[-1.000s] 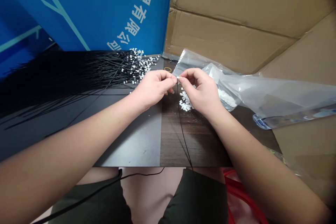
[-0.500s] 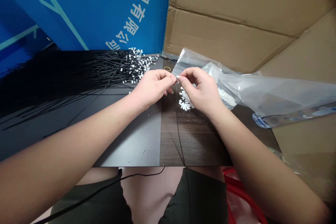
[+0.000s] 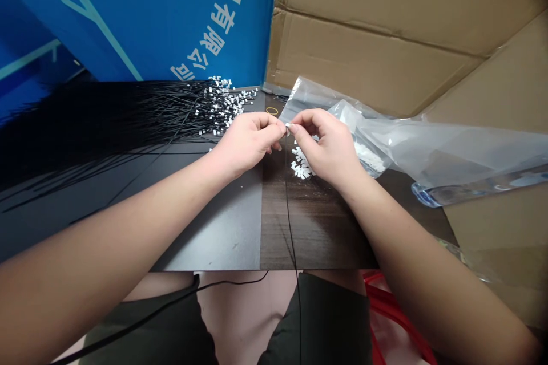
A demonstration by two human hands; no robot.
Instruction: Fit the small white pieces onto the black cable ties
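My left hand is closed, pinching the upper end of a thin black wire. The wire hangs from the fingertips, over the table's front edge and down between the legs. My right hand is closed too, its thumb and forefinger on a small white connector at the wire's end. The fingertips of both hands meet there, and whether the wire sits inside the connector is hidden. Just below my right hand lies a pile of loose white connectors on the dark wood table.
A thick bundle of black wires with white ends lies at the left. Clear plastic bags spread at the right, one with white pieces inside. A yellow rubber band lies behind the hands. Blue panel and cardboard stand behind.
The hands stay almost in place, fingertips still together at the wire's end. The hanging part of the wire has swung slightly left.
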